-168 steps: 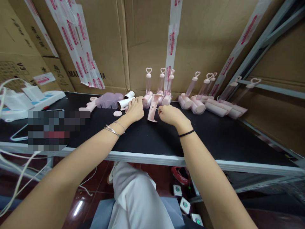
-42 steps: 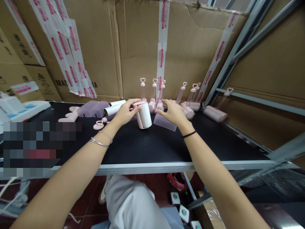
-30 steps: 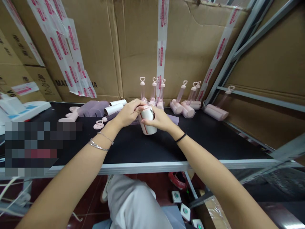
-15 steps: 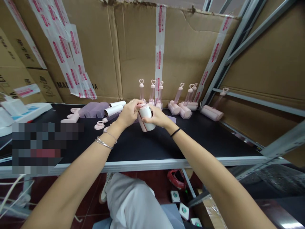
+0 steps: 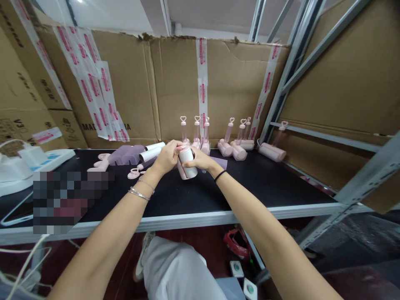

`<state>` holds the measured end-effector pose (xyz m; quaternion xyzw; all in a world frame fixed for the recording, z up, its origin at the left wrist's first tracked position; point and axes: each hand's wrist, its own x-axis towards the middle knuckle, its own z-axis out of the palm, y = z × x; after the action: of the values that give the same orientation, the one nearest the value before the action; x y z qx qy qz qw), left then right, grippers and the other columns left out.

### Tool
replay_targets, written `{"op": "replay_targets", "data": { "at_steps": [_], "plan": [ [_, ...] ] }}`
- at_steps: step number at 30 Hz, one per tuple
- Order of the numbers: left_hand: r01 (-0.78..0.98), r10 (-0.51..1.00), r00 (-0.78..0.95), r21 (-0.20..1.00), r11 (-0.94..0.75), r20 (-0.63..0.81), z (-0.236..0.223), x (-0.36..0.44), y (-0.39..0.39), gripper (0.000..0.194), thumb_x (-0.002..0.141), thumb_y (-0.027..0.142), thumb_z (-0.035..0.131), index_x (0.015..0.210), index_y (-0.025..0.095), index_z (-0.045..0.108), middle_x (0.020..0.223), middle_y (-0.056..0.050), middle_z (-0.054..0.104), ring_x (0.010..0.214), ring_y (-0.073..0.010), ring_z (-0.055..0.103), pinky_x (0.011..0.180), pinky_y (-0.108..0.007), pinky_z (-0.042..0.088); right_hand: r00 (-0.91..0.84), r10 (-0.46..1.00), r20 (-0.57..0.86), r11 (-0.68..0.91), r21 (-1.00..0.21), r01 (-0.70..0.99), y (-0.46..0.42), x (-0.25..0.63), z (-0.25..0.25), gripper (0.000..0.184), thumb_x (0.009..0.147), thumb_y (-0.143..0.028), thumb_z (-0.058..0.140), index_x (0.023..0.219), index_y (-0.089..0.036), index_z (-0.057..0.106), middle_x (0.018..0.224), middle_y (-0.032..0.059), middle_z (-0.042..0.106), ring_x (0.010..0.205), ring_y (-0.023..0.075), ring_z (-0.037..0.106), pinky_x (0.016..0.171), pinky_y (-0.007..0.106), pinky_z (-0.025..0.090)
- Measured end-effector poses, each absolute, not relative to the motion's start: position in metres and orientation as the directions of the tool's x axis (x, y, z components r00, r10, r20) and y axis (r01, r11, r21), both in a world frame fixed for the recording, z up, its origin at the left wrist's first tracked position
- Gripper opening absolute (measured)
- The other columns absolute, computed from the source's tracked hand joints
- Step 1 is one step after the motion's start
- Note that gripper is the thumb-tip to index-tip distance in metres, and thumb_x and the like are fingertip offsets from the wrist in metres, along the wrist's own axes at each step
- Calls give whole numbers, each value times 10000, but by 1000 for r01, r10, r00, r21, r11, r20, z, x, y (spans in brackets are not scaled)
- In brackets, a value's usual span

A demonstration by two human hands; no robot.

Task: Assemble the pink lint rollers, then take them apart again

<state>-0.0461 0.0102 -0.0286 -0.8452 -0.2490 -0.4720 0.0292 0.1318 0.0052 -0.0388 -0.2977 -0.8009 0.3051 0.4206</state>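
Cardboard is backing the desk; left fingers are pinching the case, right fingers clasping the roll just below, seemingly seating it, likely needing steady pressing next.

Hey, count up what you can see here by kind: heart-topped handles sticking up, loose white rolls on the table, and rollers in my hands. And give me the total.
Heart-topped handles: 7
Loose white rolls: 2
Held pink-and-white roller: 1
Total: 10

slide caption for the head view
Right hand holds a white roll, left hand at its top, pink heart-topped handles behind.
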Motion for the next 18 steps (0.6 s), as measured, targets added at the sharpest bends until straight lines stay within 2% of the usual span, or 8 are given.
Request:
{"op": "replay_targets", "data": {
  "at_steps": [7, 9, 11, 13, 14, 16, 18],
  "plan": [
    [439, 395, 478, 176, -881, 785, -34, -45, 16, 676, 935, 668, 163, 990, 154, 599, 949, -125, 649, 918, -227, 621, 878, -375, 496, -492, 754, 435, 568, -808, 157, 4, 134, -41, 651, 517, -346, 780, 1103, -151, 571, 993, 22, 609, 952, 196, 544, 916, 366, 458],
    [435, 424, 501, 204, -877, 755, -34, -45, 16, 707, 925, 686, 159, 1037, 149, 605, 973, -126, 647, 946, -228, 623, 904, -378, 494, -434, 777, 456, 569, -803, 176, -3, 133, -40, 655, 523, -391, 804, 1083, -137, 579, 1019, 41, 616, 967, 203, 553, 927, 369, 455],
    [431, 459, 474, 256, -865, 752, -34, -44, 16, 769, 913, 705, 132, 1152, 131, 584, 1082, -153, 632, 1052, -242, 611, 972, -398, 472, -323, 815, 482, 557, -806, 202, -10, 130, -38, 625, 570, -453, 804, 1063, -140, 582, 1011, 51, 620, 939, 194, 566, 887, 347, 470],
    [435, 498, 422, 312, -844, 758, -35, -42, 13, 838, 885, 748, 157, 1317, 112, 491, 1290, -202, 547, 1191, -271, 561, 1055, -433, 423, -193, 869, 456, 489, -851, 191, -16, 128, -37, 559, 683, -541, 735, 1058, -161, 570, 886, 34, 614, 779, 156, 573, 716, 294, 492],
    [443, 522, 412, 337, -831, 747, -35, -40, 10, 875, 860, 776, 221, 1387, 107, 424, 1384, -222, 477, 1261, -295, 519, 1093, -455, 387, -137, 897, 419, 438, -884, 164, -19, 127, -37, 527, 753, -595, 662, 1050, -172, 559, 777, 12, 587, 654, 131, 544, 597, 265, 466],
    [467, 590, 437, 389, -794, 679, -35, -36, 4, 974, 786, 793, 432, 1469, 110, 307, 1489, -244, 366, 1355, -346, 431, 1140, -496, 325, -99, 940, 326, 336, -937, 97, -22, 127, -36, 518, 848, -677, 500, 1024, -190, 529, 578, -45, 477, 442, 94, 413, 411, 228, 337],
    [488, 669, 458, 463, -740, 586, -33, -32, -2, 1045, 718, 707, 622, 1498, 124, 240, 1516, -247, 337, 1396, -378, 373, 1152, -532, 293, -162, 951, 263, 272, -961, 40, -24, 128, -36, 518, 874, -711, 424, 969, -206, 493, 461, -90, 372, 344, 77, 302, 341, 215, 243]
  ]
}}
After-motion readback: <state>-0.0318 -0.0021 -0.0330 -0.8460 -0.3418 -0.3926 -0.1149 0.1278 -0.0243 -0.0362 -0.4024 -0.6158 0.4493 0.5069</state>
